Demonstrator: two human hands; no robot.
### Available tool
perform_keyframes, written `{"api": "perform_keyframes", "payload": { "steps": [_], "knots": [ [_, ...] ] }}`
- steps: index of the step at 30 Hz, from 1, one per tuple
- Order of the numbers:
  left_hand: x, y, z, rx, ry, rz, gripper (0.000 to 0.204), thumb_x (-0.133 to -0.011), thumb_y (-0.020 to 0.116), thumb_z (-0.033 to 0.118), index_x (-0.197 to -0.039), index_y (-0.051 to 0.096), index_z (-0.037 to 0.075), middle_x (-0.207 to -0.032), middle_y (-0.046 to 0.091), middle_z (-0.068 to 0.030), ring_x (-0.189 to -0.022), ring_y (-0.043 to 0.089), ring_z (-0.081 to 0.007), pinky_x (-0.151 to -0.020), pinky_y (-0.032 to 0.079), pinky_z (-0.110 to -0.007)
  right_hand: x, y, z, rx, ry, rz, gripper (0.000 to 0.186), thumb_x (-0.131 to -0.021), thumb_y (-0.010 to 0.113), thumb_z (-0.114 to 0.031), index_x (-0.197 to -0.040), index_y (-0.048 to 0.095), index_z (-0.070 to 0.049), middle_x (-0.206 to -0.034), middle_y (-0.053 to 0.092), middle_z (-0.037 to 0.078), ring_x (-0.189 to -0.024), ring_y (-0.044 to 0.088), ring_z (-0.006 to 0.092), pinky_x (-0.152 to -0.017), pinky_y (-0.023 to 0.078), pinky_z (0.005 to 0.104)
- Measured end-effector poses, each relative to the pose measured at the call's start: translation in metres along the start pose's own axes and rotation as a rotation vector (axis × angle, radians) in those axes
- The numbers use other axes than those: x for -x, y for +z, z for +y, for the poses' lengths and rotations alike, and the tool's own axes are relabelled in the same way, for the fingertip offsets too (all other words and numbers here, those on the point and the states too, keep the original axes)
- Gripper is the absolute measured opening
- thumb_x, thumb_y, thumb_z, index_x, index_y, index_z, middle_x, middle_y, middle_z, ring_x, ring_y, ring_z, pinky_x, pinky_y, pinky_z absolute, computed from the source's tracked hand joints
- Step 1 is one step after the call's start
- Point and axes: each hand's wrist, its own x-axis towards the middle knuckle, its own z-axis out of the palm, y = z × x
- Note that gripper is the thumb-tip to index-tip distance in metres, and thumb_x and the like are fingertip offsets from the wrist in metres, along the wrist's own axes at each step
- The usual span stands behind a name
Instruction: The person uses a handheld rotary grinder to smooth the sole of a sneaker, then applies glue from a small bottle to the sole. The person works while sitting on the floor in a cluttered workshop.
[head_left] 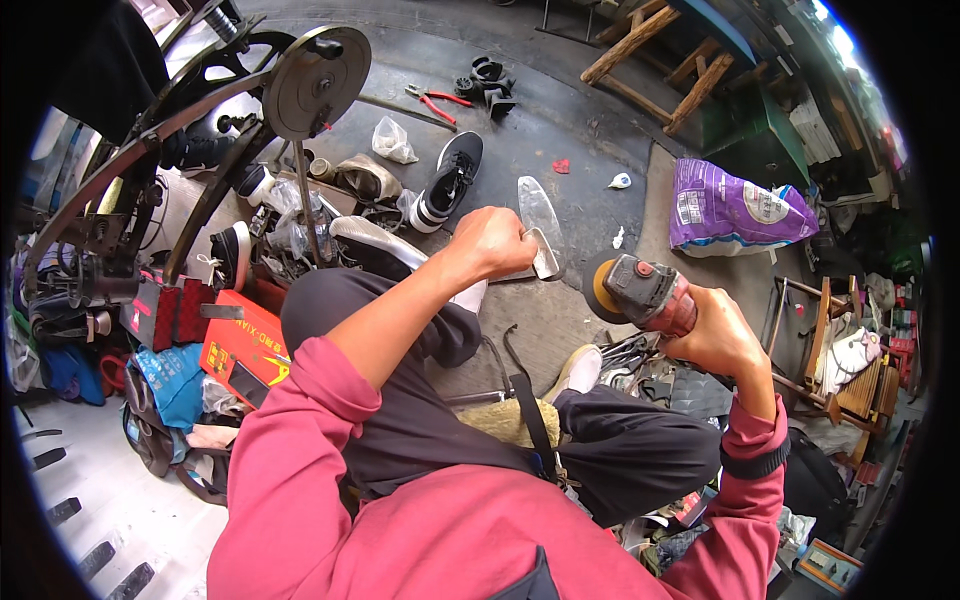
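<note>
My left hand (490,243) is closed in a pinch on a small pale flat piece with a dark edge (544,256), held out over the floor in front of my knees. In my right hand (715,330) is a compact angle grinder (643,287), gripped round its body. Its round yellow-brown disc (603,290) faces the pale piece, with a gap between them. Just beyond my left hand a translucent sole-shaped sheet (540,212) lies on the floor. A black sneaker with a white sole (450,180) rests to its left.
A hand-cranked machine with a large wheel (318,82) stands at the left. Red-handled pliers (440,100) lie farther off. A purple sack (735,208) and a small wooden chair (850,365) are at the right. Below the machine sits an orange-red box (243,345) amid shoes and scraps.
</note>
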Motion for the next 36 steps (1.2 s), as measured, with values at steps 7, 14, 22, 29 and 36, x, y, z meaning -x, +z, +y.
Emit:
{"api": "perform_keyframes", "payload": {
  "steps": [7,14,22,29,36],
  "knots": [
    [0.01,0.007,-0.003,-0.112,0.447,0.294,0.02,-0.087,0.07,0.014,-0.106,0.073,0.009,-0.095,0.07,-0.0146,-0.092,0.07,-0.0375,-0.079,0.056,-0.049,0.015,0.009,0.023,-0.115,0.06,0.015,0.048,-0.061,0.087,-0.019,-0.102,0.074,0.003,-0.089,0.076,0.025,-0.089,0.075,0.0423,-0.085,0.058,0.045],
    [0.006,0.003,-0.013,-0.098,0.419,0.249,0.017,-0.086,0.077,0.016,-0.092,0.07,0.002,-0.087,0.072,-0.0171,-0.084,0.072,-0.0376,-0.075,0.056,-0.047,0.021,0.022,0.032,-0.182,0.03,0.039,0.041,-0.064,0.087,-0.009,-0.099,0.071,0.005,-0.083,0.076,0.012,-0.078,0.072,0.0157,-0.076,0.058,0.0372],
    [0.005,0.011,-0.016,0.17,0.146,0.191,0.035,-0.089,0.072,0.031,-0.083,0.069,-0.003,-0.075,0.068,-0.0211,-0.071,0.067,-0.0341,-0.069,0.053,-0.044,0.013,0.035,0.029,-0.301,0.084,-0.041,0.043,-0.064,0.087,-0.015,-0.1,0.073,0.003,-0.088,0.078,0.015,-0.083,0.076,0.0236,-0.084,0.058,0.0374],
    [-0.001,0.008,-0.016,0.248,0.045,0.093,0.026,-0.081,0.063,0.021,-0.078,0.067,-0.004,-0.075,0.065,-0.0262,-0.07,0.066,-0.039,-0.069,0.053,-0.044,-0.005,0.043,0.013,-0.235,-0.043,-0.017,0.046,-0.064,0.09,-0.011,-0.103,0.072,0.005,-0.087,0.077,0.015,-0.08,0.072,0.0174,-0.079,0.058,0.0365],
    [-0.004,0.016,-0.018,0.328,0.144,0.121,0.025,-0.084,0.065,0.016,-0.074,0.058,-0.005,-0.062,0.053,-0.0131,-0.059,0.051,-0.0141,-0.059,0.046,-0.038,-0.028,0.034,-0.014,-0.102,-0.039,-0.105,0.052,-0.062,0.086,-0.022,-0.105,0.072,0.005,-0.093,0.075,0.028,-0.094,0.074,0.0448,-0.087,0.057,0.0455]
  ]
}}
